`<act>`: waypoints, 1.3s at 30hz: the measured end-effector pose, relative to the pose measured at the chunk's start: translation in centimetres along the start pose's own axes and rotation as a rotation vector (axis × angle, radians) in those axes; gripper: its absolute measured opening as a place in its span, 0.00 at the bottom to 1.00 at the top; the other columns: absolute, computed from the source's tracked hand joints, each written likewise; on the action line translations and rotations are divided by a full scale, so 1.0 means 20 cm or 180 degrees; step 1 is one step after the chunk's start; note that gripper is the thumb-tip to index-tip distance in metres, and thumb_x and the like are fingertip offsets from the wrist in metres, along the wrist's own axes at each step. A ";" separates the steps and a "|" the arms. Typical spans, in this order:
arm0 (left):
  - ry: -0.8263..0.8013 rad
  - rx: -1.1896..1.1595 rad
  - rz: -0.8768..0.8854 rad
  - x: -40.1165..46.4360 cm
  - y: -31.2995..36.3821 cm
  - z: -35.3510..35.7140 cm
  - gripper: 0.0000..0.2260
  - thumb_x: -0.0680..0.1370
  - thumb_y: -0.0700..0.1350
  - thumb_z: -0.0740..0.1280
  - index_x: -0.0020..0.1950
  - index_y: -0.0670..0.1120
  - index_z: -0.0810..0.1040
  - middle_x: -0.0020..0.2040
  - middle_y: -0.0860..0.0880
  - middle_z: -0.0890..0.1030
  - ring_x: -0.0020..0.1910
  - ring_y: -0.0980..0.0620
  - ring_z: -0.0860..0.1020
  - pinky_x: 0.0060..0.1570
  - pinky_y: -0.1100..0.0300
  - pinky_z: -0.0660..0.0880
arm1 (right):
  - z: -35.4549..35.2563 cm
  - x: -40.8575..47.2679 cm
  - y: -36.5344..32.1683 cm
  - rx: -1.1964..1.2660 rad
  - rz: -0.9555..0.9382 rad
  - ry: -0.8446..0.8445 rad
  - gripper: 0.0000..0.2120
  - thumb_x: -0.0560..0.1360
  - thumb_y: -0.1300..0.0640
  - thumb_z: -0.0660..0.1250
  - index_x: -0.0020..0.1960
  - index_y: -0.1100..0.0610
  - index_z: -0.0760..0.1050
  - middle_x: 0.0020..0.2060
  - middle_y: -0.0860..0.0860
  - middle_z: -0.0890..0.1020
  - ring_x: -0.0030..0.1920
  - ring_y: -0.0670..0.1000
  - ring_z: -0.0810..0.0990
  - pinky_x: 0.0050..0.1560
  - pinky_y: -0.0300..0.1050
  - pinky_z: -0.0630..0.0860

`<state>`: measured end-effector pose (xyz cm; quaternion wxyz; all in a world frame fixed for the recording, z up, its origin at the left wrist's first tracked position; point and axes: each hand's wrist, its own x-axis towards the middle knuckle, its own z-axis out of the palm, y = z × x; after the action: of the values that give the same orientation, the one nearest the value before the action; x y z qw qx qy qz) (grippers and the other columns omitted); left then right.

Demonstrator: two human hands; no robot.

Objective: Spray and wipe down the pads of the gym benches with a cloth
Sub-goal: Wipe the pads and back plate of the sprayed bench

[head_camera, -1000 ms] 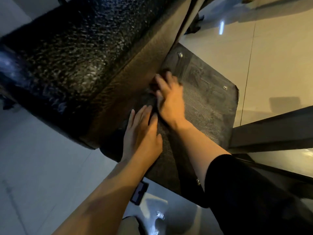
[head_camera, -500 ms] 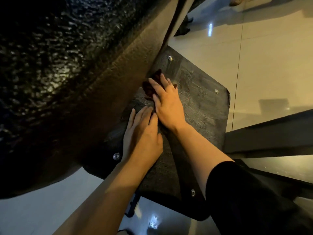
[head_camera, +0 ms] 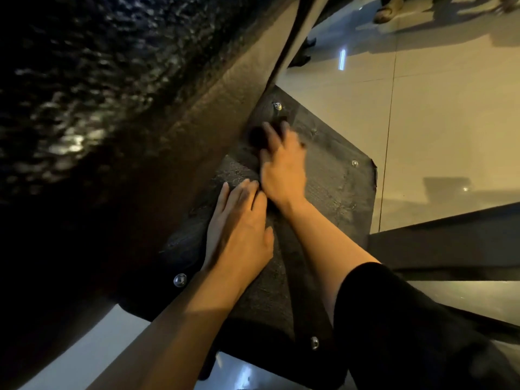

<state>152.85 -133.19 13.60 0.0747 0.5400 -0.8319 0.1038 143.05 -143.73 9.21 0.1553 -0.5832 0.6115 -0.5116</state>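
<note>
Your right hand (head_camera: 281, 161) presses a dark cloth (head_camera: 257, 137) flat-fingered on the black plate (head_camera: 337, 187) beside the bench pad (head_camera: 118, 88); your left hand (head_camera: 239, 229) rests flat, holding nothing. Cloth could snag on a bolt (head_camera: 277, 106)

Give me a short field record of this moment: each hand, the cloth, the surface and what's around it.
left hand: flat, fingers straight, pressing on the plate
right hand: blurred, pressing a dark cloth on the plate
surface: dark textured plate with metal bolts
bench pad: black, looming at upper left
floor: glossy pale tiles
spray bottle: not in view
</note>
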 end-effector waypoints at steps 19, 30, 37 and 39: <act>0.0262 -0.0112 -0.0051 0.25 0.03 0.12 0.20 0.69 0.41 0.73 0.60 0.39 0.77 0.62 0.40 0.77 0.66 0.43 0.73 0.74 0.46 0.59 | -0.03 0.20 0.12 0.0213 -0.0573 -0.0451 0.25 0.79 0.61 0.59 0.76 0.50 0.64 0.77 0.57 0.60 0.76 0.59 0.57 0.74 0.59 0.56; 0.0201 -0.0218 -0.0041 0.31 0.04 0.16 0.25 0.69 0.41 0.75 0.64 0.38 0.75 0.66 0.40 0.74 0.69 0.44 0.69 0.75 0.47 0.54 | -0.07 0.32 0.35 -0.0279 0.0799 -0.0007 0.24 0.80 0.57 0.57 0.76 0.54 0.61 0.76 0.59 0.60 0.74 0.61 0.60 0.73 0.61 0.57; 0.0034 0.0092 0.0012 0.34 0.11 0.15 0.26 0.74 0.47 0.71 0.71 0.41 0.71 0.72 0.44 0.70 0.74 0.48 0.63 0.76 0.48 0.48 | -0.10 0.39 0.44 -0.0127 0.0266 -0.0218 0.25 0.81 0.59 0.57 0.77 0.54 0.60 0.76 0.56 0.61 0.75 0.57 0.61 0.75 0.56 0.57; 0.0089 0.0026 0.0010 0.34 0.10 0.15 0.26 0.74 0.47 0.71 0.71 0.41 0.71 0.72 0.44 0.69 0.74 0.48 0.63 0.76 0.51 0.45 | -0.16 0.33 0.59 -0.0198 0.0906 -0.0057 0.24 0.81 0.59 0.56 0.77 0.56 0.60 0.76 0.57 0.61 0.74 0.59 0.61 0.74 0.55 0.58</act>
<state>148.25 -139.20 12.10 0.0839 0.5376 -0.8311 0.1148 132.20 -150.51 3.65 0.2136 -0.4996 0.7022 -0.4601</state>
